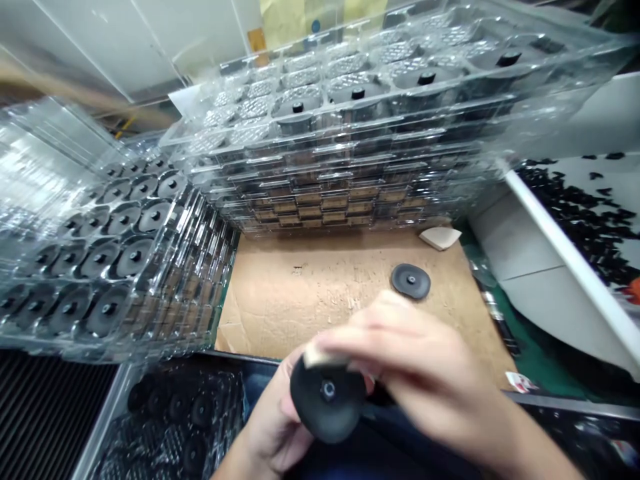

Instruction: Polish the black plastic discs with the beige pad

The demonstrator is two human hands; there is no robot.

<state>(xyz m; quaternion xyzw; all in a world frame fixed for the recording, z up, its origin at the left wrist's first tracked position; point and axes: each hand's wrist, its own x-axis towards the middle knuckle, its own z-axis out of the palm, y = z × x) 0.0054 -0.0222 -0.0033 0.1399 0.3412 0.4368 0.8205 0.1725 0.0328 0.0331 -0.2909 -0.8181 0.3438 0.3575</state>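
My left hand point(280, 413) grips a black rounded rubber-like disc point(327, 407) by its edge; a small round metal-looking centre faces the camera. Above it, my right hand point(415, 353) is blurred by motion, its fingers closed round a small cream-coloured pad point(323, 357) that touches the disc's upper edge. Beyond my right hand, a second black disc point(411, 280) with a central stub lies flat on the cardboard sheet point(300, 280). A pale wedge-shaped piece point(441, 237) rests near the cardboard's far right corner.
A tall stack of clear plastic trays point(340, 147) stands behind the cardboard, several black pieces in its front row. Another tray stack point(150, 280), filled with black discs, is at left. At right, a white bin point(565, 267) holds small black parts. A lower tray point(170, 427) sits front left.
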